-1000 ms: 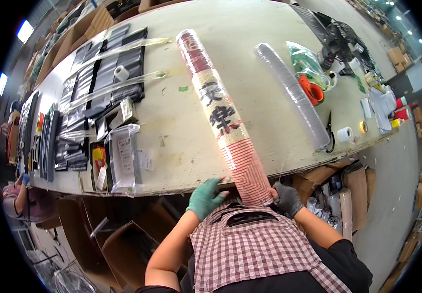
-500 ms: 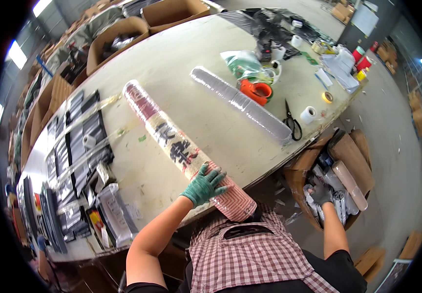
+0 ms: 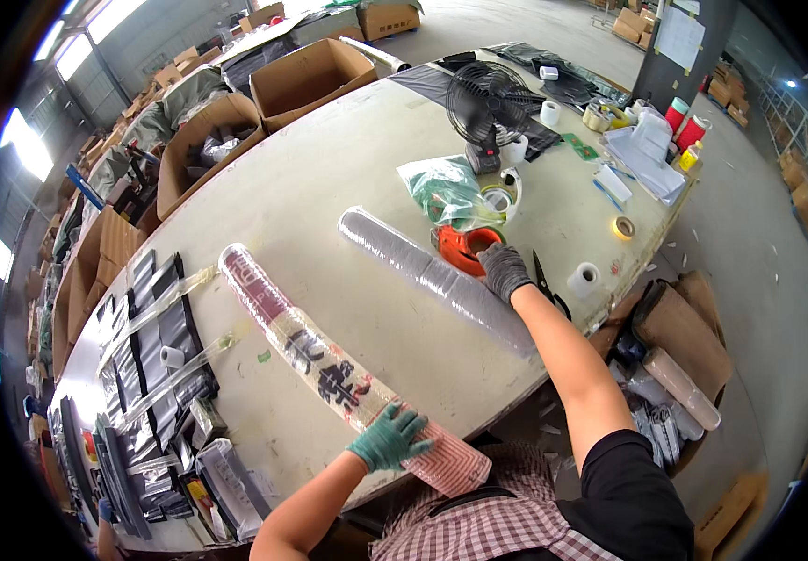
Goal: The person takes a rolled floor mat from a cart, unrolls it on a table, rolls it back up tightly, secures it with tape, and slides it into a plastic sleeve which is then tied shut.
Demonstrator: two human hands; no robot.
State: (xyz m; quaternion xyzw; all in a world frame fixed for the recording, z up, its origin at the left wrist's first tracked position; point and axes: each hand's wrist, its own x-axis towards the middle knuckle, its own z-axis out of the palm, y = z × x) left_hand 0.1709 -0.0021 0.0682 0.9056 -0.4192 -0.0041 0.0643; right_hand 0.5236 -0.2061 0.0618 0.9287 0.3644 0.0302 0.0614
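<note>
My left hand [image 3: 391, 438], in a green glove, lies with spread fingers on the near part of a plastic-wrapped roll [image 3: 329, 374]. The roll is red at its far end, cream with dark characters in the middle, and zigzag-patterned near my apron. In a dark grey glove, my right hand [image 3: 504, 270] closes on the near side of an orange tape dispenser [image 3: 460, 249]. Next to the dispenser, a grey roll in clear wrap [image 3: 423, 271] lies slantwise, its near end partly behind my right forearm. Scissors [image 3: 542, 280] are partly hidden by that arm.
A small fan [image 3: 490, 105], a bag of green material [image 3: 443, 187] and tape rolls [image 3: 623, 228] are at the far right. Black plastic bags [image 3: 165, 327] cover the left side. An open carton of scraps [image 3: 694, 374] stands right of the table; more cartons [image 3: 310, 84] line the far edge.
My right hand has left the scrap carton and moved up and left to the orange tape dispenser, closing on it. My left hand stays on the patterned roll. The view has shifted.
</note>
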